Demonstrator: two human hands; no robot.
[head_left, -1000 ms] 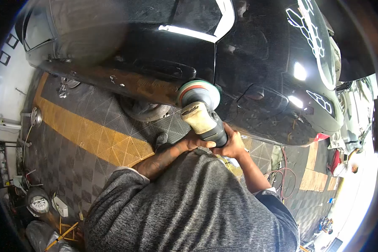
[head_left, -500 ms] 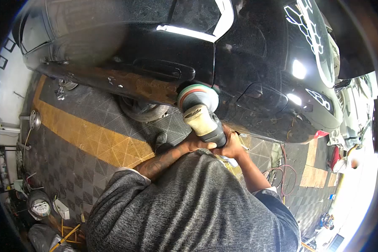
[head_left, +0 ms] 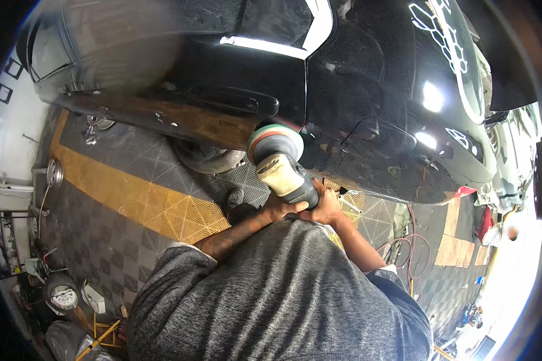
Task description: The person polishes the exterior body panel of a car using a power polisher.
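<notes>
A power polisher with a round pad is held in both hands in front of the chest. My left hand is closed round the rear of its dark body from the left. From the right, my right hand wraps the same end. The green-and-red-edged pad lies against the lower side of a black car, near the bottom of the door seam. Whether the pad spins cannot be made out.
A wheel shows beneath the car. Red hose lies on the tiled floor at the right. At the lower left are a round dark object and a white box. A wheel cover stands by the left wall.
The polisher and its pad have shifted slightly left and down along the car's lower edge, with both hands still on it. The view has moved a little.
</notes>
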